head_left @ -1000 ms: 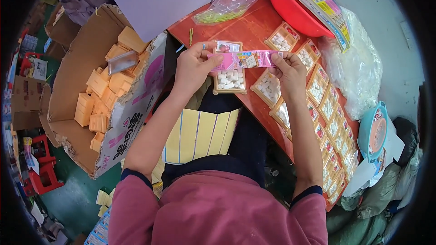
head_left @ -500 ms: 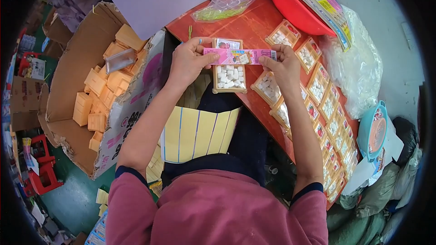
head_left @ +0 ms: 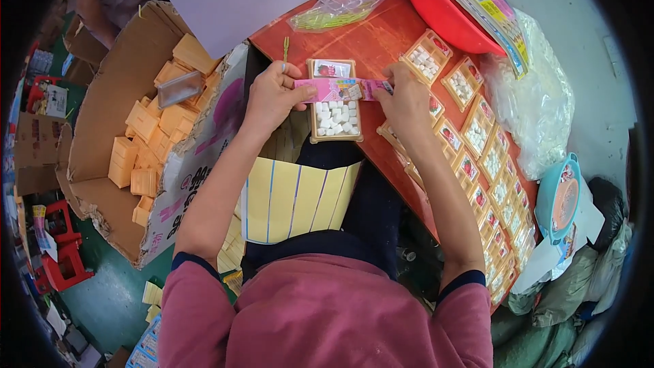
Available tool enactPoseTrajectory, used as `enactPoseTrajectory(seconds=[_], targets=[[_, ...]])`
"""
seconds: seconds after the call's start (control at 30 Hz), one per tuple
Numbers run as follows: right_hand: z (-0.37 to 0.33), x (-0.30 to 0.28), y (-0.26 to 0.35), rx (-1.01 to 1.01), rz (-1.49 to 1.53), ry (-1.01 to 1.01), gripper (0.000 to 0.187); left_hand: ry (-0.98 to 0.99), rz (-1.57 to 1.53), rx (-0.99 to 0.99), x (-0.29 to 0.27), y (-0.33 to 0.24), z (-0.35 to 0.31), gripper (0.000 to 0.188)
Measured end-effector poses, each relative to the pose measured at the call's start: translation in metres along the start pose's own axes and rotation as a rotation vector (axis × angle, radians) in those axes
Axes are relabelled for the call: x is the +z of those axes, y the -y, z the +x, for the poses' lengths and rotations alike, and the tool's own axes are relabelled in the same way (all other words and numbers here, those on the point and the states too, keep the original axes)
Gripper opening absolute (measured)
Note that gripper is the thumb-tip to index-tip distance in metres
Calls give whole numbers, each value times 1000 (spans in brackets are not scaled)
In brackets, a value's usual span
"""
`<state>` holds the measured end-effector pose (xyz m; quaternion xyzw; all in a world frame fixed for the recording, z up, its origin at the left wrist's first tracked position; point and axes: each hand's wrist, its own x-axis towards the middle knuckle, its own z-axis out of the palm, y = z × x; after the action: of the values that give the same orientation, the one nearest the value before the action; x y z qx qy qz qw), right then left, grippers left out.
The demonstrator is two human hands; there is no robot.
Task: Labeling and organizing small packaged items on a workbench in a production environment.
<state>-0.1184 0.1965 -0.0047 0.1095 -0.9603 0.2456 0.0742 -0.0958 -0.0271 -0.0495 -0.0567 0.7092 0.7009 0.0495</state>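
A broad yellow paper sheet w/ thin stripes lies on the lap, below the near edge of the red-brown wooden table. L hand is narrowed to a pinch, thumb & fingers on the L end of a long pink printed paper strip; R hand pinches the R end likewise. Strip spans a shallow tan plastic tray of small white pieces; can't tell if it touches the rim. Tray sits at the table's near edge, near L corner jutting past. Small green plastic fork just beyond L hand, nr the table's L corner. Open room: bare tabletop beyond the tray, plus a gap btwn it & the rows of filled tan trays along the table's R side. Farther, toward the far edge: clear plastic bag of green picks & round red plastic basin. Vs 0.5 s ago: tray, strip & both hands a bit further L; strip now bent nr its R end; a co-worker's bare arm now shows, far L.
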Motion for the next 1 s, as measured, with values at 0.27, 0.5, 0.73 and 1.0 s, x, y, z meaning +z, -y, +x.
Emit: enactPoseTrajectory(seconds=[0.27, 0.5, 0.73, 1.0], targets=[[-2, 8, 0, -47, 15, 24, 32, -120, -297, 70, 8, 30, -10, 17], [0, 5, 8, -13, 4, 70, 27, -305, -47, 119, 20, 44, -16, 14], [1, 0, 12, -26, 53, 95, 22, -378, 416, 151, 29, 11, -29, 39], [9, 10, -2, -67, -20, 66, 26, -301, 132, -68, 41, 15, -34, 31]])
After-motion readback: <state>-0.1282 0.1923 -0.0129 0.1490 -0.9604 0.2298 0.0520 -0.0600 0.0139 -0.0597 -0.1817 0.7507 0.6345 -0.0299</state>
